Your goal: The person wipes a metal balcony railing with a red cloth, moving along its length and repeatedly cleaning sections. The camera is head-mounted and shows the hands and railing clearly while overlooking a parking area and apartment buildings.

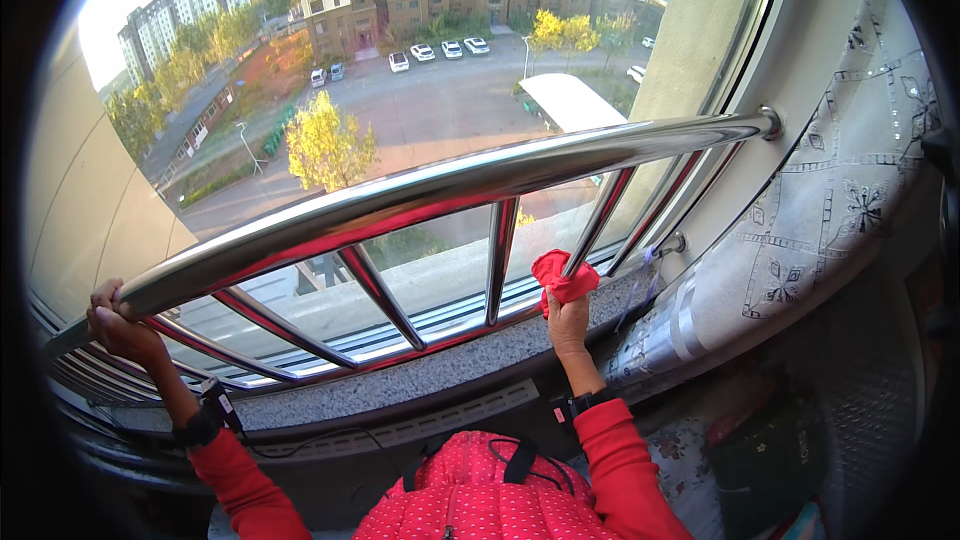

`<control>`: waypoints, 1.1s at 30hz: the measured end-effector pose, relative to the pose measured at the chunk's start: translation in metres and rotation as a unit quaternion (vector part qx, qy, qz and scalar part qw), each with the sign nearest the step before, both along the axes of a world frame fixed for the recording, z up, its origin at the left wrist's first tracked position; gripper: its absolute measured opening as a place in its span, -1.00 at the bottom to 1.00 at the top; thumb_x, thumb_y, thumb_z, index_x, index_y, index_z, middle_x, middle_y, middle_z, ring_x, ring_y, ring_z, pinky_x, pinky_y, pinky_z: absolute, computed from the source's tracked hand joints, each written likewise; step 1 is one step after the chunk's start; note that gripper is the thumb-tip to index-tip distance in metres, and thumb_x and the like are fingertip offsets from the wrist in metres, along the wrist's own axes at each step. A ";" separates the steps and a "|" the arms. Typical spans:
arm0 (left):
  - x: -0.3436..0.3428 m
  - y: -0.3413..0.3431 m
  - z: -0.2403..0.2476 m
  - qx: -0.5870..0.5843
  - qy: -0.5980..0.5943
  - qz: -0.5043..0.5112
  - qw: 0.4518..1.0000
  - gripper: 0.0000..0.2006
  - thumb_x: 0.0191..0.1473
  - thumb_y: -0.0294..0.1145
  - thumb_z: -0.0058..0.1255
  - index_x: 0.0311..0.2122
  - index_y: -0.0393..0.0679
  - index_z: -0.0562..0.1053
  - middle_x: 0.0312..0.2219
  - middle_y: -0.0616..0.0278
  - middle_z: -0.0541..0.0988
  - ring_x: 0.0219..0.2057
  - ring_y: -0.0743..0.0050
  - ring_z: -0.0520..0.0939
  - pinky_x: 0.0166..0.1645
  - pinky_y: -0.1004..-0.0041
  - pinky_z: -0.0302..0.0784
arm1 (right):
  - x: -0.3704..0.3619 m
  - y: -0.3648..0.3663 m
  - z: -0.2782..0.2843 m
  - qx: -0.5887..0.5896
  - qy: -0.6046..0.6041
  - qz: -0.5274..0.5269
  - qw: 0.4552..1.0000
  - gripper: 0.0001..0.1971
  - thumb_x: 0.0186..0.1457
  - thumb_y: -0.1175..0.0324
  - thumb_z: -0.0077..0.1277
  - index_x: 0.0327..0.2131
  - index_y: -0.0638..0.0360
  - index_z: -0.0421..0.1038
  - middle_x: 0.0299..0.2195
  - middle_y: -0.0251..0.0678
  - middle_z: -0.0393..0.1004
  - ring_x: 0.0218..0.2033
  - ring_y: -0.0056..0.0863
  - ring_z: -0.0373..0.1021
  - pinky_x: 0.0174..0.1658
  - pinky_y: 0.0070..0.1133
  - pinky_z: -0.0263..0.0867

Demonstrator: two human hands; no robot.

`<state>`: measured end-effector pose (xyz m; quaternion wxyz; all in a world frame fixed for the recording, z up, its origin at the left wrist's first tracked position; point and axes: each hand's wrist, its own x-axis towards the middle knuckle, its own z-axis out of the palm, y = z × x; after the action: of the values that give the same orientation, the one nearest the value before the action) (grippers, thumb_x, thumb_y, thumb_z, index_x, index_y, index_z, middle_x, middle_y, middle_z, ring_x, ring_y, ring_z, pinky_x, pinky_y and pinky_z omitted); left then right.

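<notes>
My left hand [124,327] is closed around the thick top rail of the shiny metal railing [490,169] at the far left. Lower on the right, my right hand [569,321] grips a red cloth [562,278]. The cloth is bunched around the lower part of one upright metal bar [606,210]. Part of the bar is hidden behind the cloth, and some of my right fingers are covered too. Red reflections run along the rail and the bars.
A speckled stone sill [400,388] runs below the railing, behind which is window glass. A pale patterned curtain [800,210] hangs at the right. A thin black cable [320,437] trails near my left wrist. Outside, far below, are parked cars [451,48] and buildings.
</notes>
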<state>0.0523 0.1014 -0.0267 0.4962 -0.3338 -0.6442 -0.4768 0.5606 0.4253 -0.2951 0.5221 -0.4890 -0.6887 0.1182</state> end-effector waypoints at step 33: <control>0.011 -0.002 0.006 -0.043 0.043 0.067 0.996 -0.45 0.26 -0.25 -0.63 -0.36 -0.28 0.52 -0.37 0.06 0.56 -0.31 0.23 0.54 -0.06 0.34 0.44 | -0.066 -0.059 0.004 -0.156 0.008 0.229 0.961 -0.51 0.06 0.26 0.23 0.06 0.12 0.36 -0.06 0.02 0.42 -0.04 0.10 0.37 -0.01 -0.22 0.31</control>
<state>0.0632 0.0991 -0.0210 0.5395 -0.3309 -0.6631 -0.3998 0.4944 0.3662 -0.2908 0.4041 -0.3925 -0.7510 0.3445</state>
